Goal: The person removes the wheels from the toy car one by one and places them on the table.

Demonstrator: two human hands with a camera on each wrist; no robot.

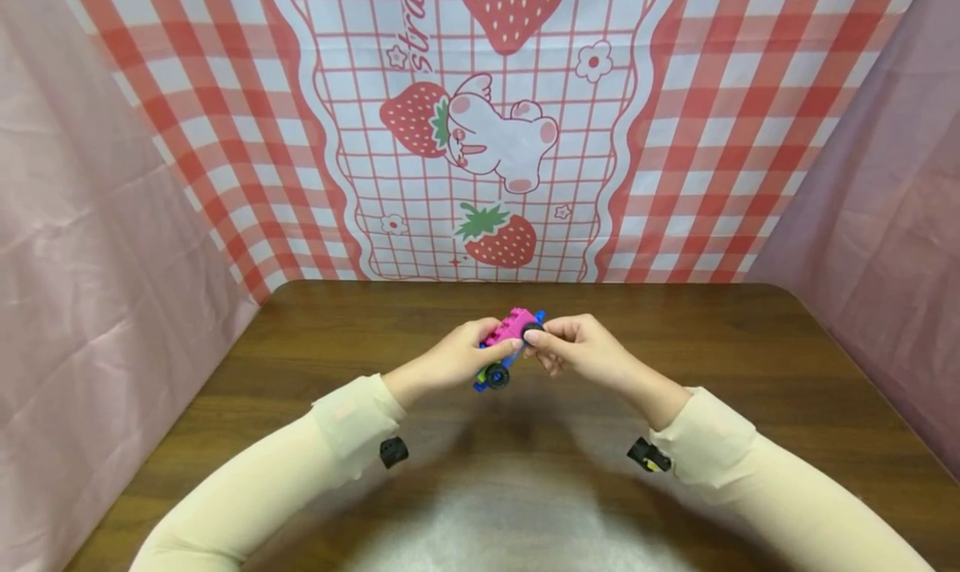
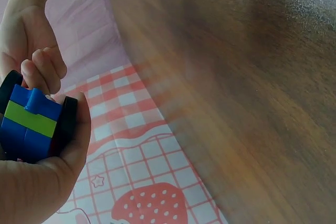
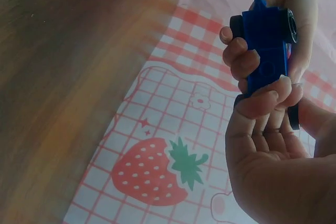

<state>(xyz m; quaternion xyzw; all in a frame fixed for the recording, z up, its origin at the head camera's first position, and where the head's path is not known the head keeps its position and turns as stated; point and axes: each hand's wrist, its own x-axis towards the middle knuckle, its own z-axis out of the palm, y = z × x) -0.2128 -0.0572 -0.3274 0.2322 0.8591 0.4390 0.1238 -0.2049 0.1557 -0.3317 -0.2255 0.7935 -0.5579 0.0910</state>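
A toy car of building blocks point(image 1: 513, 325) is held above the table between both hands. It has a blue base, pink studded bricks on top, a lime-green piece at one end and black wheels point(image 1: 497, 376). My left hand point(image 1: 455, 353) grips its side, thumb along the pink bricks. My right hand point(image 1: 583, 344) pinches the wheel at the far right end with thumb and fingers. In the right wrist view the blue underside point(image 3: 266, 51) faces the camera, fingers of both hands around it. The left wrist view shows the blue and lime end point(image 2: 31, 121).
Beneath the hands lies a brown wooden table point(image 1: 315, 338). A red-and-white strawberry cloth point(image 1: 495, 138) hangs behind its far edge, with pink curtains point(image 1: 112, 222) at the sides. Each wrist carries a small black camera point(image 1: 393, 452).
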